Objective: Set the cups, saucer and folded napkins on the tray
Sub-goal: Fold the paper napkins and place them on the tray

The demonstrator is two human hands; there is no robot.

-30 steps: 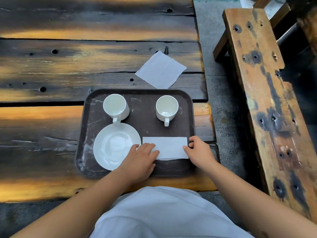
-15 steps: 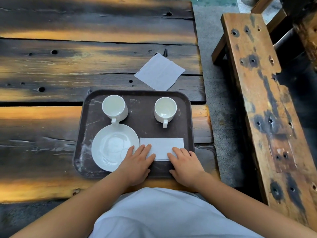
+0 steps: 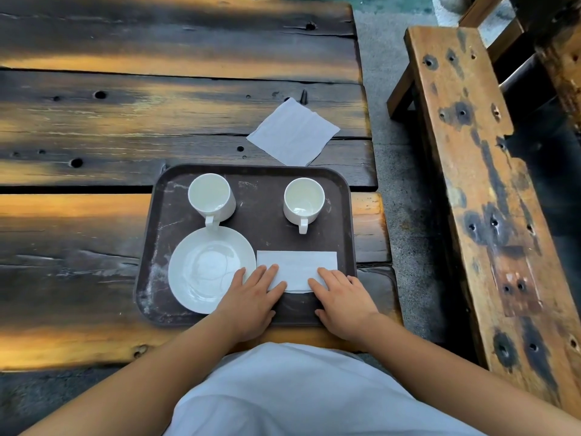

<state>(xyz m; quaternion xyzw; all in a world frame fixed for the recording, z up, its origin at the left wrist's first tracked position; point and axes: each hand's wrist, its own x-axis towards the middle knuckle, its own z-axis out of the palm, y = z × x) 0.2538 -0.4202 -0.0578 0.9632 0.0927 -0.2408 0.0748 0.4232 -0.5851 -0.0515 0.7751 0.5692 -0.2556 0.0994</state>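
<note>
Right hand now flat-fingered beside left hand on one folded napkin; two cups, one saucer.

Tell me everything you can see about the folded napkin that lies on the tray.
The folded napkin is white, thin and paper-like, folded into a long rectangle. It lies flat on the dark brown tray, in its near right part, just right of the white saucer and nearer than the right cup. The left hand and right hand rest flat, with straight fingers, on its near corners.
</note>
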